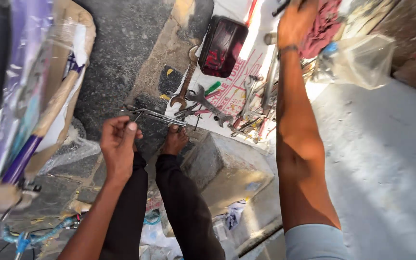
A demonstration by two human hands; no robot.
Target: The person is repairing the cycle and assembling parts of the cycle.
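One spanner (156,115) in left hand (117,144), long axis pointing right.

Rough asphalt ground (116,53), pale concrete slab (386,159) in harsh sunlight, stone block (227,163).

A dark red plastic case (222,45) lies on a printed sheet (246,67) beside a rusty open-ended spanner (185,82). A clear plastic bag (362,60) sits right; a cardboard-wrapped purple bicycle frame (22,159) stands left.
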